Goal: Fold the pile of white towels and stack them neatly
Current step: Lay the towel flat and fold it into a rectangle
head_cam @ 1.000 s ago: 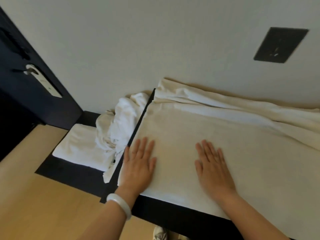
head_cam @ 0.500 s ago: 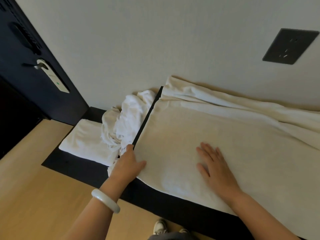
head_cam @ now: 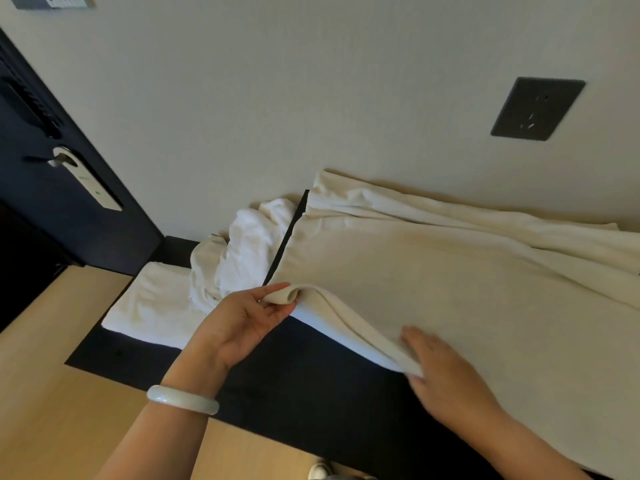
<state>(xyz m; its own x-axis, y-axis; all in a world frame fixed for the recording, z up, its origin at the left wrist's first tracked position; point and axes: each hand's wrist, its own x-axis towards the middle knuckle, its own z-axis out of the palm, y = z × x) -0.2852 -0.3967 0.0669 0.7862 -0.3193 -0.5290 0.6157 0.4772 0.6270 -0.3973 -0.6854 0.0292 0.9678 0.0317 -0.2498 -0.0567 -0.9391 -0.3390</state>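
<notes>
Pinching towel [head_cam: 433,289] corner in left hand [head_cam: 242,323]; hold of right hand [head_cam: 450,379] beside the pinch: cannot tell. Lift level, fold away, match edges.

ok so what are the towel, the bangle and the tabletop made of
The towel looks like cotton cloth, matte off-white; it sags in soft folds at the lifted corner. The bangle is perhaps jade or glass: pale, glossy, slightly translucent, with bright highlights; cannot tell which. The tabletop is a hard, smooth black surface with a dull sheen, maybe laminate or painted wood; no grain shows.
</notes>
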